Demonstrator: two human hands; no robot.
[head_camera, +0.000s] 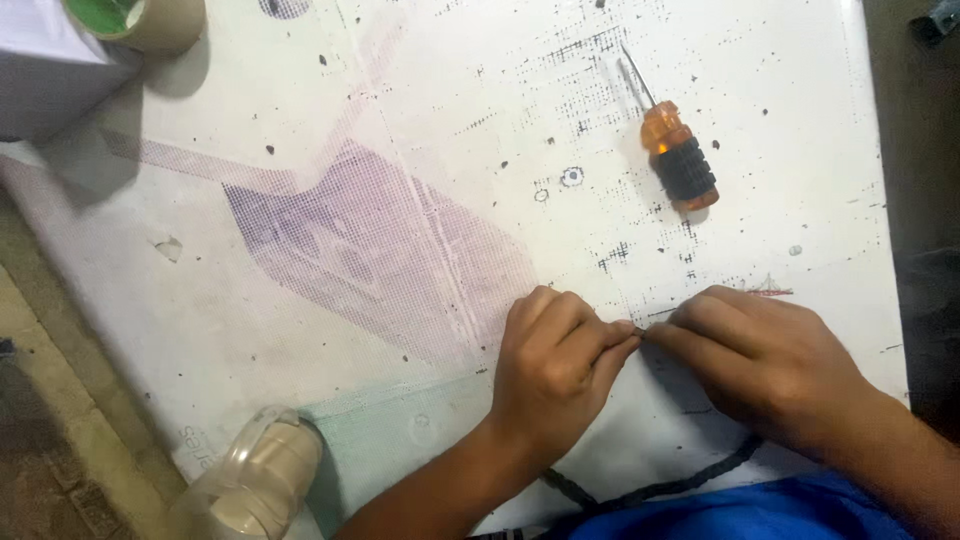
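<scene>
Just two hands (640, 350) pinched on perhaps one cord (650, 490), one screwdriver (678, 153) nearby

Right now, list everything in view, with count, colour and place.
screwdriver: one, orange and black handle, upper right of the sheet
tape roll: one, tan with green inside, top left corner
tape dispenser: one, clear with tan tape, bottom left
braided cord: one, dark, bottom centre under the wrists
printed sheet: one, white with purple patch, covers the table
hands: left hand and right hand, fingertips pinching something small between them
</scene>
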